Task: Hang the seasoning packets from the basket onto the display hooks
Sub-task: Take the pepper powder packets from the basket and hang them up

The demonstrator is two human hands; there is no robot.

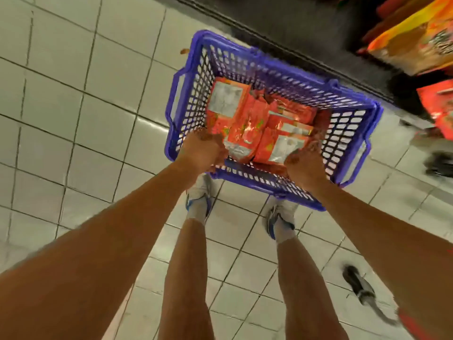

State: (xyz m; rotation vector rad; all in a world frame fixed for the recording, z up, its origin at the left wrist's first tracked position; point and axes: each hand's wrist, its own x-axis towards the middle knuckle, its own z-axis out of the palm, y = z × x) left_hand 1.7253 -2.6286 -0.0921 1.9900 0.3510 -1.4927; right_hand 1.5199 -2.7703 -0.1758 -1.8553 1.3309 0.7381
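Note:
A blue plastic basket (348,104) stands on the tiled floor in front of my feet. Several orange seasoning packets (247,119) with white panels lie inside it. My left hand (203,150) reaches into the basket's near left side, fingers curled at the edge of a packet. My right hand (304,160) reaches into the near right side, fingers touching another packet's corner. The view is blurred, so I cannot tell whether either hand has a firm hold. No display hooks are visible.
Orange and yellow packets (416,42) hang or lie on a dark shelf unit at the upper right. My two shoes (198,200) stand right behind the basket. A dark object (362,288) lies on the white floor tiles at the lower right.

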